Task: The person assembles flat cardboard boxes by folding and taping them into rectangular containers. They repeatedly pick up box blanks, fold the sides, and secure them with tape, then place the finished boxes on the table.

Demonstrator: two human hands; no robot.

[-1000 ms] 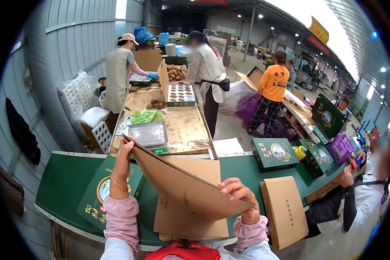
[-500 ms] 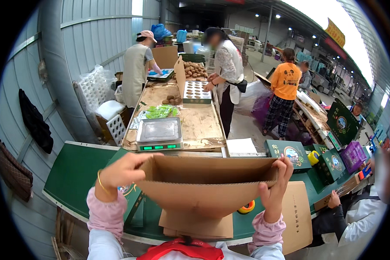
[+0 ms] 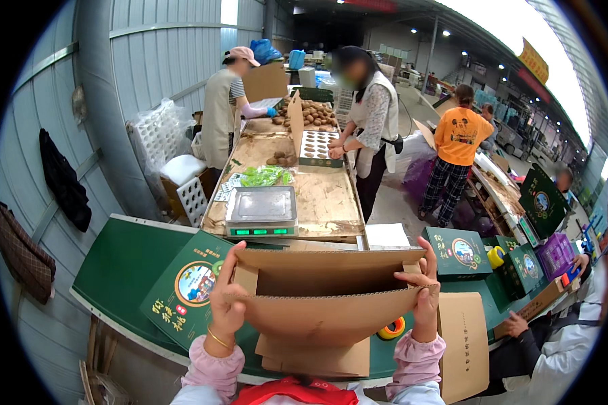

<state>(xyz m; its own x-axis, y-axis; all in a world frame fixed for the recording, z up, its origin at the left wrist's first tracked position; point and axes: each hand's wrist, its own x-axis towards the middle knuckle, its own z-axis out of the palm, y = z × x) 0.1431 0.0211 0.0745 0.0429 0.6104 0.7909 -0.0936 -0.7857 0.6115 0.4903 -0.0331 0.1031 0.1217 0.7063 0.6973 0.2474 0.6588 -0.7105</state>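
Observation:
A brown cardboard box (image 3: 331, 318) with its top open stands upright in front of me, held at both ends. My left hand (image 3: 227, 300) is closed on its left end, with fingers along the outer corner. My right hand (image 3: 423, 291) grips the right end, and some of its fingers reach over the rim to the inside. Below the box, flat brown cardboard (image 3: 312, 364) lies on the green tabletop (image 3: 125, 270). A yellow-orange tape roll (image 3: 392, 329) lies beside the right forearm. Under the left side is a flat green printed carton (image 3: 182, 297).
Ahead, a digital scale (image 3: 261, 210) stands on a wooden table (image 3: 324, 202) with kiwifruit (image 3: 317, 115). Right of me are a brown cardboard sheet (image 3: 463, 347), green boxes (image 3: 457, 254) and a co-worker's hand (image 3: 517, 325). Other people stand around the tables.
My left hand has shifted from the box's upper left corner to its left end. My right fingers now reach inside the right rim. The view has turned slightly.

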